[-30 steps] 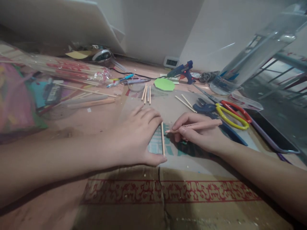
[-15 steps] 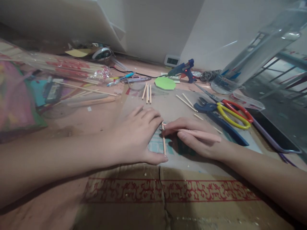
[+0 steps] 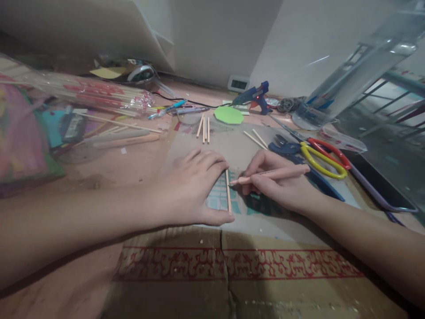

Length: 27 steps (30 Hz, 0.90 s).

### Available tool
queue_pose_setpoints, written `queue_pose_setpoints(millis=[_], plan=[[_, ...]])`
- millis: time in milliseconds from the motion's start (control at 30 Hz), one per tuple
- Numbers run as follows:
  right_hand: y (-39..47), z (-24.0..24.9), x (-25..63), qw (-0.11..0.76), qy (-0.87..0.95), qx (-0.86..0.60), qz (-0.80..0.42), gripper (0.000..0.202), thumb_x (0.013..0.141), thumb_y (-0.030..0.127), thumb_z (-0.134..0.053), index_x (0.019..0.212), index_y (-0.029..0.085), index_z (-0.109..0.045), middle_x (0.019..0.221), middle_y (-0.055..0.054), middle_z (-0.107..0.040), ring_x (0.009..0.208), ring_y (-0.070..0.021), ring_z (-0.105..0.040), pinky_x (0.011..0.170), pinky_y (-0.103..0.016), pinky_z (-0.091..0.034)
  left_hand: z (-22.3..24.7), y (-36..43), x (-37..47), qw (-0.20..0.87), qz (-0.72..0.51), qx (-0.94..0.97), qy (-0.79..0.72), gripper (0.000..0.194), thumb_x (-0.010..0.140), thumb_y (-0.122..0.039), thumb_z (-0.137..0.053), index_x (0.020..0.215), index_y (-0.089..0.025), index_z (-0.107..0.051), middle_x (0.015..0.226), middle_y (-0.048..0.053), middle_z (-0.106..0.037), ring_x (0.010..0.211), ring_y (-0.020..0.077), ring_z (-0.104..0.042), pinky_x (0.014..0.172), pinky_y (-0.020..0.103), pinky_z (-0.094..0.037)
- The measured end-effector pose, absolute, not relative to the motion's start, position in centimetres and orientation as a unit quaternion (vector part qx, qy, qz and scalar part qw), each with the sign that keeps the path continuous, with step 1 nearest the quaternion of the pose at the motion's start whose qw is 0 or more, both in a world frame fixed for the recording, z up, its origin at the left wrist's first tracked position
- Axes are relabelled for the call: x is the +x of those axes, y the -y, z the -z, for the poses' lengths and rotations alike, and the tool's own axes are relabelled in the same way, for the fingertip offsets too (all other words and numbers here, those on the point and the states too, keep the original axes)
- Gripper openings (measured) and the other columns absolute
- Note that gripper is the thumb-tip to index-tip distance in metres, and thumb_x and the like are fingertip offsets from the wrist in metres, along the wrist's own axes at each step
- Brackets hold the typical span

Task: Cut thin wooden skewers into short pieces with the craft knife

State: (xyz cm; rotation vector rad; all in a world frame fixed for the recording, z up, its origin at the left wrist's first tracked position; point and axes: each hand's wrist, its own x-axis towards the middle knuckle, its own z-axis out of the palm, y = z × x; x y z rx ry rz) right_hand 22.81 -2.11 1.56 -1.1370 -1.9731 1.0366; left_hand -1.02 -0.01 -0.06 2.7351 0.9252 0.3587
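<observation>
A short wooden stick [image 3: 228, 195] lies on the cardboard, over a patch printed in green. My left hand [image 3: 186, 188] grips it lengthwise, with the index finger at its far end and the thumb at its near end. In my right hand [image 3: 279, 184] is a pinkish pen [image 3: 282, 172], pinched between thumb and fingers. The pen's dark tip is at the stick's right side, around its middle; whether it touches the wood I cannot tell. Several cut sticks [image 3: 206, 129] lie beyond my left hand, and two more [image 3: 255, 139] lie beyond my right.
Scissors [image 3: 323, 161], blue-handled pliers [image 3: 285, 148] and a phone [image 3: 381, 181] are at the right. A glue gun [image 3: 250, 96] with a lit red light stands at the back, by a green octagonal piece [image 3: 229, 115]. Bagged sticks [image 3: 99, 95] lie far left; a clear container [image 3: 348, 75] stands far right.
The pen tip has come nearer along the stick, from its far end to about its middle. My right hand has turned, showing more of the pen. The stick and left hand shifted slightly right.
</observation>
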Motion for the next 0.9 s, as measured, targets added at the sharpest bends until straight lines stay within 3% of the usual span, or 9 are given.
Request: queue_pose_setpoints(millis=[267, 433, 733, 900], plan=[[2.11, -2.02, 22.32, 0.298, 0.777, -0.443, -0.333, 0.021, 0.094, 0.025, -0.066, 0.073, 0.019, -0.069, 0.074, -0.003, -0.072, 0.066, -0.0132, -0.070, 0.056, -0.022, -0.054, -0.01, -0.06, -0.93, 0.107, -0.124, 0.936, -0.312, 0.092, 0.075, -0.073, -0.069, 0.137, -0.007, -0.054, 0.140, 0.020, -0.056, 0.135, 0.0377, -0.048, 0.120, 0.056, -0.029], [2.07, -2.14, 22.43, 0.282, 0.793, -0.414, -0.346, 0.022, 0.091, 0.020, -0.067, 0.070, 0.018, -0.072, 0.077, -0.004, -0.072, 0.064, -0.0132, -0.069, 0.057, -0.023, -0.055, 0.04, -0.04, -0.82, 0.105, -0.124, 0.936, -0.313, 0.094, 0.074, -0.073, -0.070, 0.138, -0.005, -0.054, 0.140, 0.021, -0.056, 0.135, 0.0382, -0.048, 0.121, 0.056, -0.027], [1.93, -2.09, 22.23, 0.293, 0.777, -0.444, -0.337, 0.024, 0.092, 0.024, -0.067, 0.070, 0.018, -0.068, 0.071, -0.004, -0.071, 0.062, -0.0135, -0.068, 0.054, -0.022, -0.053, -0.06, 0.03, -0.88, 0.106, -0.120, 0.935, -0.315, 0.091, 0.075, -0.072, -0.069, 0.137, -0.007, -0.054, 0.139, 0.020, -0.056, 0.136, 0.0369, -0.048, 0.122, 0.056, -0.026], [1.96, -1.95, 22.53, 0.276, 0.806, -0.388, -0.351, 0.023, 0.092, 0.022, -0.066, 0.072, 0.017, -0.075, 0.077, -0.006, -0.072, 0.066, -0.0144, -0.070, 0.059, -0.024, -0.056, 0.05, 0.12, -1.00, 0.093, -0.116, 0.937, -0.317, 0.094, 0.077, -0.075, -0.065, 0.139, -0.006, -0.052, 0.142, 0.021, -0.055, 0.138, 0.0380, -0.047, 0.122, 0.057, -0.026]])
